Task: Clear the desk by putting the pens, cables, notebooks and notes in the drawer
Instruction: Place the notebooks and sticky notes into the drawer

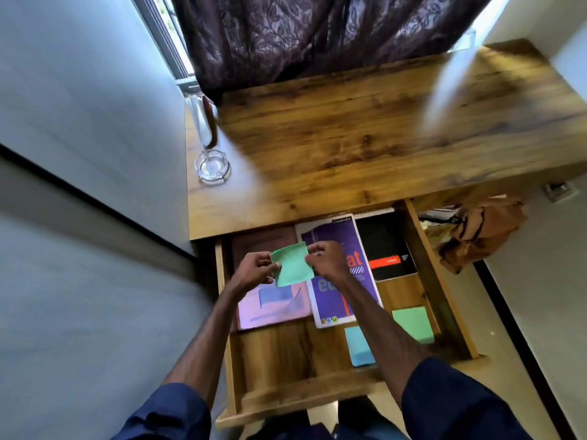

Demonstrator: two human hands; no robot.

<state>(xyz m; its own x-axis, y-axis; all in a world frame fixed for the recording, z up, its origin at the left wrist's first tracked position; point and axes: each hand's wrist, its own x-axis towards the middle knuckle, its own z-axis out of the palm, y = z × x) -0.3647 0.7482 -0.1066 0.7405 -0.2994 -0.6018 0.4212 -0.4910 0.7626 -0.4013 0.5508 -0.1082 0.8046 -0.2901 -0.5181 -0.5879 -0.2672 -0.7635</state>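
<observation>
The wooden drawer (441, 290) stands pulled out below the desk top (349, 138). Above it, my left hand (254, 268) and my right hand (327, 258) pinch opposite edges of one green note (292, 265). In the drawer lie a pink notebook (276, 306), a purple notebook (330, 300) and a black spiral notebook (387, 249). A green note pad (413, 322) and a blue note pad (359, 347) sit in the drawer's near right part, partly hidden by my right forearm.
A glass ashtray (212, 166) and a tall glass vase (201, 119) stand at the desk's left edge by the wall. A dark curtain (301, 36) hangs behind the desk. A brown bag (482, 230) lies to the right of the drawer.
</observation>
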